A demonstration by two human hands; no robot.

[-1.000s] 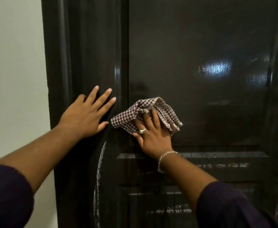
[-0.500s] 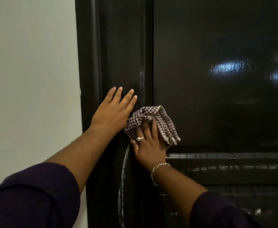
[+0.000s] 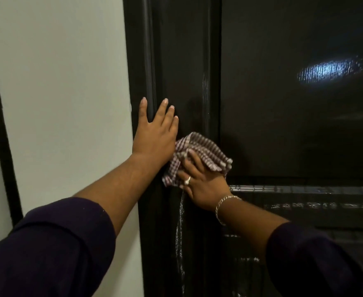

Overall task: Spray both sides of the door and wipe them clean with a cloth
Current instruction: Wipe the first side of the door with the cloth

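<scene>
At door (image 3: 283, 125) left stile: right hand (image 3: 202, 181) grips cloth (image 3: 200, 151), left hand (image 3: 155, 133) flat w/ fingers straight, bracing; wipe downward thru wet streak (image 3: 180, 232) w/ overlapping passes.

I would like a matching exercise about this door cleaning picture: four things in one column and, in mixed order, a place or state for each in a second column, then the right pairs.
Column 1:
1. left hand
2. right hand
3. checked cloth
4. bracelet

Column 2:
A. bunched up against the dark door
B. around the right wrist
C. flat on the door's left edge, fingers straight
D. presses the cloth, wears a ring

Pairs: 1-C, 2-D, 3-A, 4-B
</scene>
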